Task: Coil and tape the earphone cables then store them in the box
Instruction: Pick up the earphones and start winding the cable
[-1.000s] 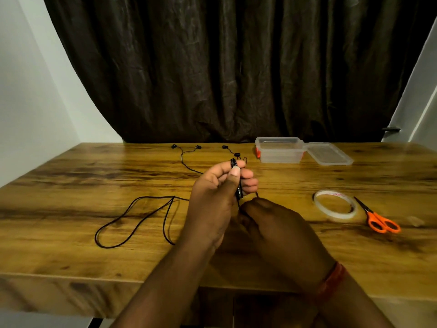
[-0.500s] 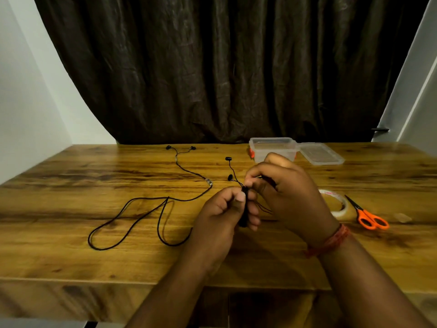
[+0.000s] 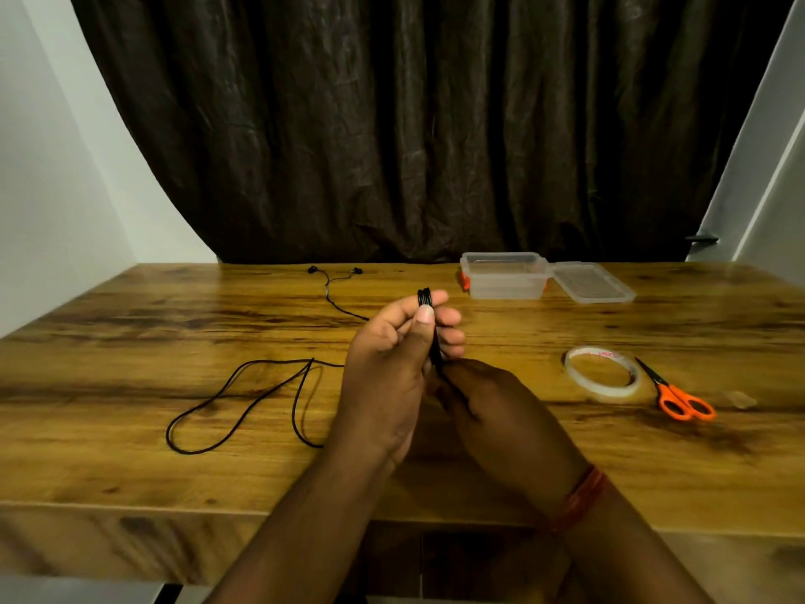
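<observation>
Behind right hand (image 3: 501,411), coiled cable (image 3: 429,324) partly hidden

Right hand (image 3: 501,411) dropped below left hand (image 3: 392,364) (earbuds now coiled).

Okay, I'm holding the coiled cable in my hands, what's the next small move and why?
Probably reach the right hand for the tape roll. The left hand already grips the wound coil, no tape shows on it, and the roll lies beside the scissors on the right hand's side.
</observation>
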Motion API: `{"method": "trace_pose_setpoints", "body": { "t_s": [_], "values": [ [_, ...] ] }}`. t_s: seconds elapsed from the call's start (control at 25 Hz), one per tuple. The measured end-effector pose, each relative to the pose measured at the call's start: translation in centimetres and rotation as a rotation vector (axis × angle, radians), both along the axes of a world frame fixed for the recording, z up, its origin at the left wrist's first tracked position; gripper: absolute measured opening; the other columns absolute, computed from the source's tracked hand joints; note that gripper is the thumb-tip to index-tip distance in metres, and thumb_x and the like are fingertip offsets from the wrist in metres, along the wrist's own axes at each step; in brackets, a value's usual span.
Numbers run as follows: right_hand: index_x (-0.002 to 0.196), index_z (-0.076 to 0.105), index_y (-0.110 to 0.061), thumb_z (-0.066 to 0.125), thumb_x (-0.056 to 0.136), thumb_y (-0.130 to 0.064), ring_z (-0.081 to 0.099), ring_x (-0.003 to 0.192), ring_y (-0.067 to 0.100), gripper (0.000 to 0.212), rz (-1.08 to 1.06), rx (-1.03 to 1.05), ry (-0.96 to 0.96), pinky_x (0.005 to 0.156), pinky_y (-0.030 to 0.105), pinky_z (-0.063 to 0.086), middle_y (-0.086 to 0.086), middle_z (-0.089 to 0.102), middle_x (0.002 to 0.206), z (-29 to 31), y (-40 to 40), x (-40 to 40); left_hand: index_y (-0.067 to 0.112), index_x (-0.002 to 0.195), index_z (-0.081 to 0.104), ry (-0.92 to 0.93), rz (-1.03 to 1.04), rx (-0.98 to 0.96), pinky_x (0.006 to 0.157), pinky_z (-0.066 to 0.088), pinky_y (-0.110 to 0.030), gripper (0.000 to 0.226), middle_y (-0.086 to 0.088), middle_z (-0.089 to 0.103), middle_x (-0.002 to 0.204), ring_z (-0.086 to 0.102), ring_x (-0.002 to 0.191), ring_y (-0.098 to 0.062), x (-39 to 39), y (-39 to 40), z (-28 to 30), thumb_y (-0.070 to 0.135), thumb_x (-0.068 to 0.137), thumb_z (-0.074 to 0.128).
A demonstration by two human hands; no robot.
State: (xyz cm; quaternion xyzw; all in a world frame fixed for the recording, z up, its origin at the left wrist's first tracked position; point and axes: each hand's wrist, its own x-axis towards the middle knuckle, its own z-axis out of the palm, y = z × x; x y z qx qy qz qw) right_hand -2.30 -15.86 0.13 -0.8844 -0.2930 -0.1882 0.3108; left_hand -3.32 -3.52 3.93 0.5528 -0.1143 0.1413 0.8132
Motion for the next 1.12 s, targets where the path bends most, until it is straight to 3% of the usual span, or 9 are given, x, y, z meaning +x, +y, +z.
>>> {"method": "trace_pose_setpoints", "body": {
  "t_s": [0.12, 0.24, 0.4, 0.56, 0.76, 1.0, 1.12],
  "values": [
    [0.100, 0.054, -0.025, 0.042, 0.098, -0.037, 0.060, 0.085, 0.018, 0.018, -0.079, -0.219, -0.072, 0.064, 0.033, 0.041, -0.005, 0.063, 0.097, 1.0, 0.0, -1.2, 0.005, 0.112, 0.063, -0.003, 0.044, 0.024, 0.071, 0.055, -0.025, 0.021, -0.003, 0.071, 0.085, 0.067, 0.076, -0.014, 0.9, 0.0, -0.1, 0.006, 0.101, 0.044],
    [0.105, 0.055, -0.028, 0.042, 0.097, -0.044, 0.058, 0.089, 0.013, 0.022, -0.088, -0.290, -0.078, 0.070, 0.031, 0.044, -0.009, 0.062, 0.102, 2.9, -0.2, -2.3, 0.011, 0.110, 0.064, -0.002, 0.108, 0.126, 0.075, 0.056, -0.027, 0.021, -0.004, 0.073, 0.089, 0.070, 0.080, -0.015, 1.2, 0.1, -1.0, 0.007, 0.100, 0.046],
    [0.105, 0.060, -0.030, 0.046, 0.096, -0.039, 0.052, 0.088, 0.008, 0.019, -0.044, -0.198, -0.107, 0.072, 0.027, 0.040, -0.011, 0.058, 0.100, 5.4, -1.2, -2.3, 0.014, 0.111, 0.066, 0.028, 0.092, 0.305, 0.079, 0.055, -0.028, 0.021, -0.006, 0.073, 0.100, 0.070, 0.093, -0.016, 0.8, 0.7, -2.5, 0.014, 0.101, 0.047],
    [0.091, 0.066, -0.028, 0.058, 0.091, -0.030, 0.048, 0.073, 0.002, 0.009, -0.030, -0.107, -0.161, 0.063, 0.024, 0.037, -0.014, 0.050, 0.084, 6.3, -2.3, 0.5, 0.005, 0.103, 0.066, 0.052, -0.022, 0.310, 0.068, 0.052, -0.025, 0.028, -0.008, 0.068, 0.083, 0.063, 0.074, -0.016, -0.6, 0.1, -2.9, 0.013, 0.103, 0.039],
    [0.086, 0.068, -0.024, 0.064, 0.090, -0.025, 0.053, 0.080, 0.001, 0.005, -0.034, 0.162, -0.126, 0.065, 0.014, 0.038, -0.015, 0.053, 0.082, 4.8, -2.5, 2.7, 0.007, 0.101, 0.065, 0.010, -0.074, 0.257, 0.062, 0.048, -0.026, 0.030, 0.001, 0.064, 0.076, 0.058, 0.069, -0.013, -1.7, -0.2, -2.2, 0.017, 0.104, 0.037],
    [0.086, 0.059, -0.032, 0.053, 0.093, -0.016, 0.057, 0.080, 0.006, 0.019, 0.044, 0.187, -0.001, 0.068, 0.030, 0.049, -0.012, 0.058, 0.086, 0.9, -1.3, 2.0, 0.006, 0.099, 0.066, -0.035, -0.035, 0.137, 0.063, 0.047, -0.025, 0.028, 0.000, 0.062, 0.076, 0.055, 0.068, -0.011, -1.5, -0.1, -0.8, 0.018, 0.103, 0.041],
    [0.102, 0.063, -0.026, 0.050, 0.096, -0.022, 0.061, 0.088, 0.013, 0.015, 0.014, 0.049, 0.064, 0.074, 0.039, 0.050, -0.006, 0.065, 0.099, -0.1, -0.6, 0.8, 0.008, 0.102, 0.066, -0.016, -0.002, 0.035, 0.061, 0.048, -0.022, 0.025, 0.004, 0.063, 0.074, 0.055, 0.067, -0.008, -0.9, -0.1, 0.0, 0.015, 0.102, 0.041]
  ]
}}
